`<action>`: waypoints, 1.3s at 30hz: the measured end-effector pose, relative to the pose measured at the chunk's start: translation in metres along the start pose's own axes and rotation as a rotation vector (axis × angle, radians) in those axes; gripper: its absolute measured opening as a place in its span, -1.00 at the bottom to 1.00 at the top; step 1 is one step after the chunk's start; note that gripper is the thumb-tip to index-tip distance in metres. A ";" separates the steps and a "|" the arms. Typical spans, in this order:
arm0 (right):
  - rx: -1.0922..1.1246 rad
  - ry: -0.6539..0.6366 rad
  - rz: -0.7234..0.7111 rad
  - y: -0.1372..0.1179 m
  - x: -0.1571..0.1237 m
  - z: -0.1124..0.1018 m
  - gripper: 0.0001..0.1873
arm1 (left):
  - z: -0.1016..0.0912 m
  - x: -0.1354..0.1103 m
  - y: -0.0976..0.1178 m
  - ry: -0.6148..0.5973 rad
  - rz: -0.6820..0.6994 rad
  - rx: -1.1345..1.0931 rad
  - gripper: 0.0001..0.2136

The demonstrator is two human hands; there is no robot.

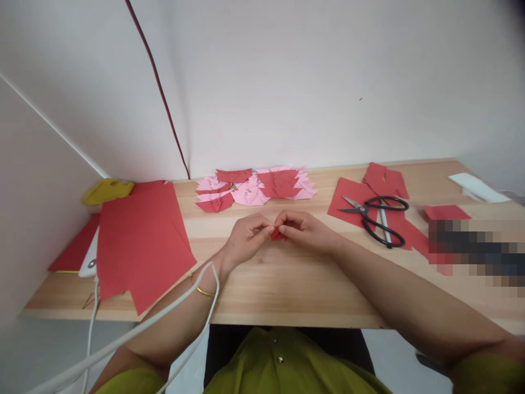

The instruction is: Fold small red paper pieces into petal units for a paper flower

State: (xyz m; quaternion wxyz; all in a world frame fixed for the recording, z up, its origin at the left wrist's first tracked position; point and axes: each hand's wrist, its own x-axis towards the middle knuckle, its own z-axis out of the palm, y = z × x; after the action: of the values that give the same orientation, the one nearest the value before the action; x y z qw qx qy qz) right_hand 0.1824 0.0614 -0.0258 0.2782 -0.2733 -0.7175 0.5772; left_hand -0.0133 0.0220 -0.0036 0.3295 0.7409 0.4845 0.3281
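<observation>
Paper, red, one small piece (277, 235): position near the middle of the desk (295, 295), contact with its surface impossible to tell. Left hand (249, 241): grip pinched together, thumb and forefinger clamped on the left edge. Right hand (301, 232): grip likewise together, clamped on the right part, hiding some of it from sight.

Handling, by judgement: keep both pinches light and level; match edges before pressing; run a thumb along any fold from the middle outward. Avoid tugging sideways, given the tearing risk in so small a piece.

Surroundings, far side: cut pink paper (248, 196) and cut red paper (279, 183), jagged-edged, overlapping, near the wall (328, 82). Left: large red sheets (143, 246), partly over a white object (87, 262), probably a power strip; beside these, a yellow bundle (109, 191). Right: scissors (362, 210), black-handled, blades slightly parted, on loose red pieces (340, 197), with a white stick (385, 227) at the handles. Farther right: white strip (479, 186) and pixelated patch (476, 246), contents hidden.

In the way: white cable (123, 340), looping across the view of the left forearm (151, 345) near a gold bracelet (200, 290), possible snag. Scissors well apart from both hands, likely no hindrance to the present pinch.
</observation>
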 end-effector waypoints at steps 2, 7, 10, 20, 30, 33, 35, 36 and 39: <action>-0.007 0.002 -0.014 0.002 0.000 0.000 -0.83 | 0.001 0.000 -0.002 0.034 -0.017 0.009 -0.79; -0.059 0.080 -0.010 0.007 0.000 0.003 -0.90 | 0.003 0.001 -0.006 0.054 -0.003 0.021 -0.84; -0.126 0.129 0.007 0.007 0.002 0.005 -0.95 | 0.005 0.001 -0.005 0.055 -0.008 -0.004 -0.87; -0.341 0.210 -0.056 0.003 0.002 0.016 -0.96 | 0.014 -0.001 -0.009 0.041 0.016 0.127 -0.91; -0.308 0.163 -0.047 -0.003 0.003 0.015 -0.95 | 0.015 -0.005 -0.005 0.054 0.280 0.520 -0.84; -0.222 0.116 -0.058 -0.004 0.002 0.011 -0.94 | 0.011 -0.004 -0.004 0.039 0.144 0.276 -0.84; -0.177 0.085 -0.067 -0.004 0.001 0.009 -0.92 | 0.007 -0.003 -0.004 0.007 0.048 0.110 -0.82; -0.157 0.074 -0.073 -0.004 0.000 0.008 -0.92 | 0.005 -0.002 -0.003 -0.012 0.009 0.044 -0.80; -0.091 0.054 -0.065 -0.003 0.000 0.006 -0.89 | 0.000 -0.001 -0.004 -0.074 -0.091 -0.123 -0.77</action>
State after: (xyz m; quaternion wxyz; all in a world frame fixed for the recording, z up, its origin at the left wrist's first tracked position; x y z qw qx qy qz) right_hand 0.1777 0.0565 -0.0243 0.3035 -0.2778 -0.7437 0.5269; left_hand -0.0152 0.0224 -0.0068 0.4068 0.7082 0.4840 0.3143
